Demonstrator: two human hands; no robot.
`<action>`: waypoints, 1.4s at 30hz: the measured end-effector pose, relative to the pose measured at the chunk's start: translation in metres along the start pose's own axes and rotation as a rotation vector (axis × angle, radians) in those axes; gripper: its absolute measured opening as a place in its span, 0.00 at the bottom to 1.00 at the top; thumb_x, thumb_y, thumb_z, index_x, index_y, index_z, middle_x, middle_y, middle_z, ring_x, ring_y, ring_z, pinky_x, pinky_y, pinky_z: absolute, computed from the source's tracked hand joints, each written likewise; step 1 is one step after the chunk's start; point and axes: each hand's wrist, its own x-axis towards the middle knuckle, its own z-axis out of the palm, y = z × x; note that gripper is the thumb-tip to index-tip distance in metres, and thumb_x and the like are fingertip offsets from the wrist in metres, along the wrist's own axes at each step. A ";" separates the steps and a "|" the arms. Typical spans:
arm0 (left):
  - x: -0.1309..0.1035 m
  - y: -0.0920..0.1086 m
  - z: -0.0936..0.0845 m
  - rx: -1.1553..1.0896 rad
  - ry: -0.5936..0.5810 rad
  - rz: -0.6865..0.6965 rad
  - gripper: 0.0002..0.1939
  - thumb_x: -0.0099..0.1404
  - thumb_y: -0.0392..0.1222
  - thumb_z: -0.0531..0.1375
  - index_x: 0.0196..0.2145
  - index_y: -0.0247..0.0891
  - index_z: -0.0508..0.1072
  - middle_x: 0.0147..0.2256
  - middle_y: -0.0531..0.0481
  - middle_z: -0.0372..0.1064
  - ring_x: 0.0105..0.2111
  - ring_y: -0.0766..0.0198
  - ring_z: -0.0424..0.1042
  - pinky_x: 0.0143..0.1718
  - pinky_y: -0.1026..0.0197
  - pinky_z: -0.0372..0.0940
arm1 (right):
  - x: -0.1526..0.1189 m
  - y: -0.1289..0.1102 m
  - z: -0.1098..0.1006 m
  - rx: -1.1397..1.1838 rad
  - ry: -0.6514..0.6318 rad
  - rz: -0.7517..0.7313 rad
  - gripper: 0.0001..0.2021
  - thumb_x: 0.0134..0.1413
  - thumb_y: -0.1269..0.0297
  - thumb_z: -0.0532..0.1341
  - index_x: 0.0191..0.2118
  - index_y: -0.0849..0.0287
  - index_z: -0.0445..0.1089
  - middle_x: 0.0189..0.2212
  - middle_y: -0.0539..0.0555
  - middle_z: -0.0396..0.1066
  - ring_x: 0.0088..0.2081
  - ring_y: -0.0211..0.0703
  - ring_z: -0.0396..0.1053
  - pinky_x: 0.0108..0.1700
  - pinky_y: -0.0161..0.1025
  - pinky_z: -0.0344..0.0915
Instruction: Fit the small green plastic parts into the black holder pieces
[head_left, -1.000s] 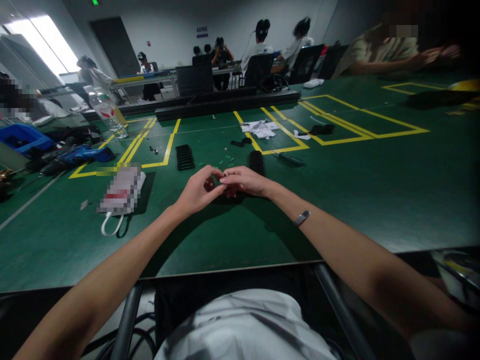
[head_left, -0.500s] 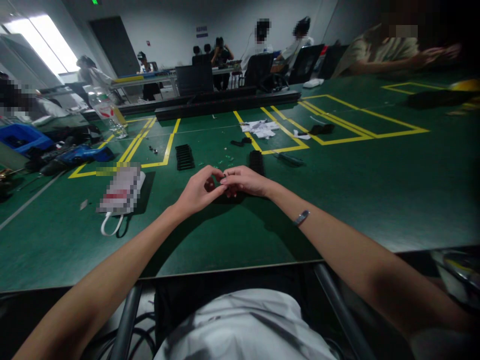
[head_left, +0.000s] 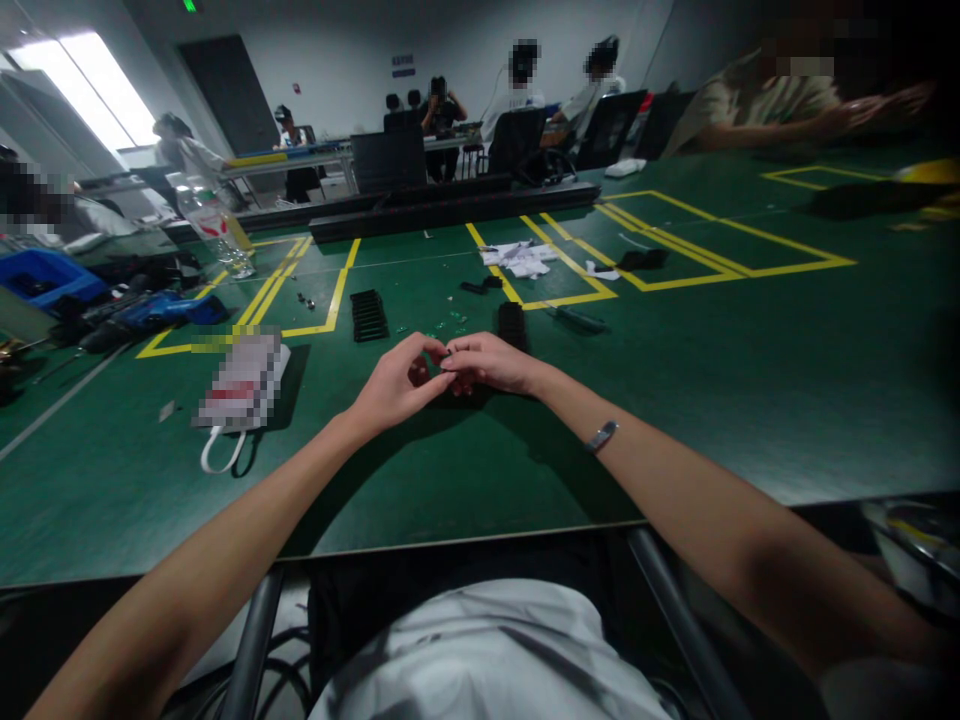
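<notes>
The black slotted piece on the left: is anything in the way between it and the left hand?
Nothing visible is in the way. Between the left hand and the black slotted piece only the green table shows. Some green bits lie scattered to the piece's right.

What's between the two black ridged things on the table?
In the head view, small green bits lie scattered on the table between the left ridged thing and the right ridged thing. The right hand may hide more.
</notes>
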 end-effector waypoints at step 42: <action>-0.001 -0.006 -0.010 0.059 0.217 -0.036 0.13 0.69 0.49 0.59 0.36 0.35 0.70 0.28 0.52 0.65 0.23 0.70 0.62 0.23 0.67 0.55 | 0.001 0.007 0.002 0.057 0.102 -0.058 0.13 0.49 0.61 0.69 0.29 0.62 0.66 0.27 0.57 0.76 0.24 0.38 0.72 0.22 0.30 0.65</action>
